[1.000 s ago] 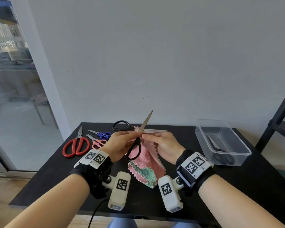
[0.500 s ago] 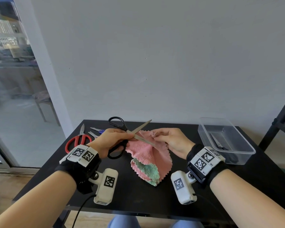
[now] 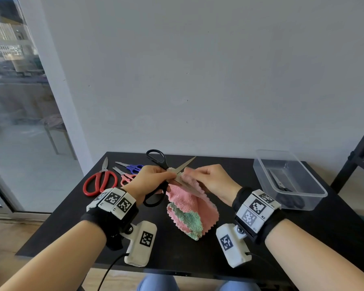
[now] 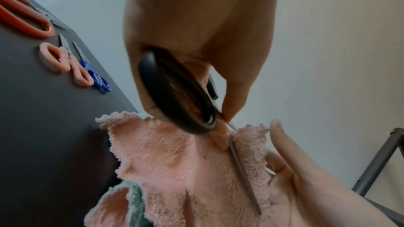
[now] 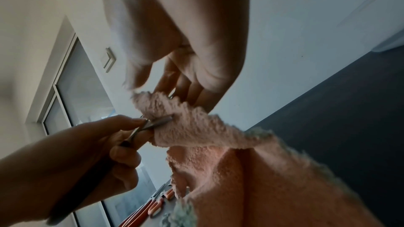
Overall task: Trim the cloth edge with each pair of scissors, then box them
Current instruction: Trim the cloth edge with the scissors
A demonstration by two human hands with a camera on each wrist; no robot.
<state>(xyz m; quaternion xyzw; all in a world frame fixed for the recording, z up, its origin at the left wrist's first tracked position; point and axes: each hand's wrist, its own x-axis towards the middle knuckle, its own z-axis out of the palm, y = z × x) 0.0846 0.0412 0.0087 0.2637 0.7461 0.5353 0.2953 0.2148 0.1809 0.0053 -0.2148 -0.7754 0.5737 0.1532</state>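
My left hand grips the black-handled scissors above the table, fingers through the lower loop. The blades stand apart, with the top edge of the pink cloth between them. My right hand pinches that edge just right of the blades, and the rest of the cloth hangs to the table with a green side showing. In the left wrist view the black handle sits in my fingers and one blade lies along the cloth. In the right wrist view the blade meets the cloth.
Red scissors, pink scissors and blue scissors lie at the back left of the black table. A clear plastic box at the right holds a black-handled pair. A dark metal rack stands at the far right.
Both hands have come down toward the table. The wide-open blades have narrowed, and the cloth edge held by my right hand now lies between them.
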